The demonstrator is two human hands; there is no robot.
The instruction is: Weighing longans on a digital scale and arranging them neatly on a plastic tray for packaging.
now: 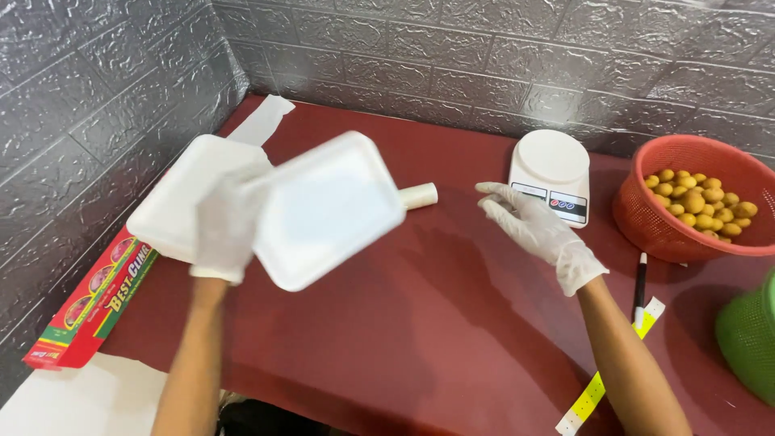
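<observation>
My left hand [226, 222], in a thin white glove, grips a white foam tray [327, 210] by its left edge and holds it tilted above the dark red table [420, 323]. Behind it, at the left, lies a stack of more white foam trays [182, 190]. My right hand [533, 226], also gloved, hovers open with fingers spread, just left of a small white kitchen scale [553, 173] and apart from it. It holds nothing.
A red plastic basket [694, 202] of small yellow-brown round fruits stands at the right. A green basket [751, 335] sits at the right edge. A cling-film box [89, 303] lies at the left, a film roll end [420, 195] behind the tray, a black pen [640, 282] and yellow tape measure [601, 383] near my right arm.
</observation>
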